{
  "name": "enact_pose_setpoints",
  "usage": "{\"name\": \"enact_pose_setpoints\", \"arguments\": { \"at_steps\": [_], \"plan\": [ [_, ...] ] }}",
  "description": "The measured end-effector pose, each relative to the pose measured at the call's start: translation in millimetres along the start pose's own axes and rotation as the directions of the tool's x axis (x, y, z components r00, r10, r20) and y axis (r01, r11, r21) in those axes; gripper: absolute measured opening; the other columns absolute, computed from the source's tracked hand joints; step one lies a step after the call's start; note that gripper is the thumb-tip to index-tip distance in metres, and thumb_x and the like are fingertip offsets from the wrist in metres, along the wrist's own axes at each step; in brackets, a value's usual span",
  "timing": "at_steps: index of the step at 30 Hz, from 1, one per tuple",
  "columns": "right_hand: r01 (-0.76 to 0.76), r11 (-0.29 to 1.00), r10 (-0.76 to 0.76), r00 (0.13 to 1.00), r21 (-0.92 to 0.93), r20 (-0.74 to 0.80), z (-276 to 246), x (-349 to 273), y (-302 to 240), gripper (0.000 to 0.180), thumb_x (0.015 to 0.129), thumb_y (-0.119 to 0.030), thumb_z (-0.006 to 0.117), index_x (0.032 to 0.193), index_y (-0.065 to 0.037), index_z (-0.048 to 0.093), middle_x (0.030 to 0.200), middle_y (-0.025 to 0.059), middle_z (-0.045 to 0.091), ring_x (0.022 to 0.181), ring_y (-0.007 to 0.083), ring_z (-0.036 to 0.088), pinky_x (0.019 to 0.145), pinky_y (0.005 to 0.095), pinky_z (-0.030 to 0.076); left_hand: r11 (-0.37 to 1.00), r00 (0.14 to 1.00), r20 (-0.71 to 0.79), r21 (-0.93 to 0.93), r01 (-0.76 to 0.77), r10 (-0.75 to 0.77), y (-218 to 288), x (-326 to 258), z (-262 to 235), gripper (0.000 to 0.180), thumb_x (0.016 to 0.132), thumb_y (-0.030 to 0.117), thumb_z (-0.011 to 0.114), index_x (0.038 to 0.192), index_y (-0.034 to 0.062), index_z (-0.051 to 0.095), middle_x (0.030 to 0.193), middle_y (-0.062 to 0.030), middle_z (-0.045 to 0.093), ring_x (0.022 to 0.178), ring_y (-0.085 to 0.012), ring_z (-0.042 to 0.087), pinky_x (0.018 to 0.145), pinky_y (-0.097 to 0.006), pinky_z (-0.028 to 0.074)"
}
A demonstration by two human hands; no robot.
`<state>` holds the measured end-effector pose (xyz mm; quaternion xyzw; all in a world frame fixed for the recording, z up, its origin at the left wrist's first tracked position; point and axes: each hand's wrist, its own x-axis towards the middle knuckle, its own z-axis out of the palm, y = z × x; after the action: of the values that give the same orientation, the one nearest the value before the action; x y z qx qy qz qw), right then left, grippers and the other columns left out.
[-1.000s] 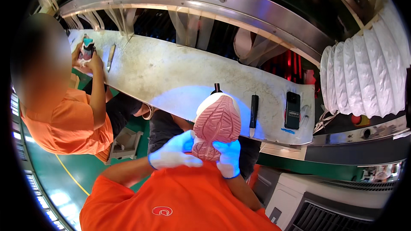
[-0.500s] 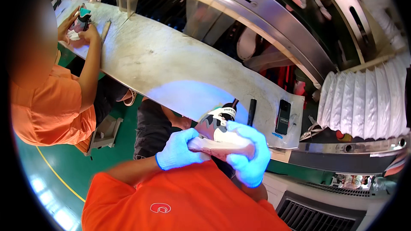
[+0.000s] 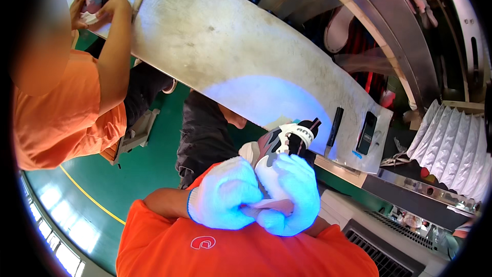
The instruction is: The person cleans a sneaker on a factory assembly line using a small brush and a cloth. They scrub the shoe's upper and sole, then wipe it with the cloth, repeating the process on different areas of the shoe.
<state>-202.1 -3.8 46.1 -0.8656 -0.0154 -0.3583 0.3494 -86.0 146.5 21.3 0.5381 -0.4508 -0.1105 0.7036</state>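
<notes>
Gloves of white knit cover both my hands, left (image 3: pixel 225 194) and right (image 3: pixel 288 195), closed together around a grey, white and black sneaker (image 3: pixel 281 150) held against my chest, just below the long scuffed metal surface (image 3: pixel 215 46). Two black tools (image 3: pixel 334 125) lie there, and another person's hands (image 3: pixel 97 7) hold a small item at its far end.

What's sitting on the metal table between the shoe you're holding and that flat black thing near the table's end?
In the head view, one thing: a slim black tool lies on the metal table between the shoe and the flat black device.
</notes>
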Motion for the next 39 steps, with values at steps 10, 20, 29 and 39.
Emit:
{"name": "enact_pose_setpoints", "arguments": {
  "at_steps": [10,20,29,39],
  "plan": [
    [-0.184,0.963,0.147,0.971,0.195,0.191,-55,-9,10,0.073,0.071,-0.042,0.106,0.118,0.007,0.079,0.124,0.0252,0.078,0.117,0.0423,0.077,0.11,0.0516,0.056,0.991,0.918,0.378,0.024,-0.135,0.115,-22,22,15,0.026,0.075,0.021,0.087,0.099,0.0161,0.078,0.096,-0.0061,0.068,0.083,-0.0289,0.068,0.069,-0.04,0.056],
    [-0.229,0.924,0.192,0.971,0.306,0.144,-88,-60,14,0.063,0.069,-0.03,0.102,0.115,0.006,0.079,0.117,0.0241,0.081,0.117,0.0443,0.078,0.107,0.0558,0.055,0.997,0.864,0.502,0.035,-0.073,0.046,-11,42,53,0.036,0.069,0.023,0.096,0.095,0.0195,0.072,0.089,-0.0048,0.064,0.073,-0.0274,0.066,0.062,-0.038,0.051],
    [-0.299,0.933,0.235,0.928,0.2,0.29,-97,-40,2,0.062,0.077,-0.012,0.1,0.132,0.003,0.077,0.131,0.0247,0.078,0.13,0.0426,0.075,0.114,0.0569,0.052,1.0,0.858,0.514,-0.011,-0.001,0.006,-16,36,58,0.043,0.072,0.023,0.093,0.102,0.0111,0.065,0.094,-0.012,0.063,0.085,-0.0358,0.071,0.07,-0.047,0.058],
    [-0.469,0.834,0.478,0.877,0.291,0.044,-79,-44,-12,0.07,0.082,-0.008,0.098,0.142,0.008,0.065,0.142,0.0382,0.069,0.143,0.0509,0.064,0.126,0.0677,0.041,0.984,0.953,0.264,0.136,0.119,-0.151,-66,9,21,0.072,0.058,0.034,0.108,0.111,0.0079,0.068,0.104,-0.0122,0.066,0.094,-0.0323,0.068,0.079,-0.043,0.058]
  ]
}}
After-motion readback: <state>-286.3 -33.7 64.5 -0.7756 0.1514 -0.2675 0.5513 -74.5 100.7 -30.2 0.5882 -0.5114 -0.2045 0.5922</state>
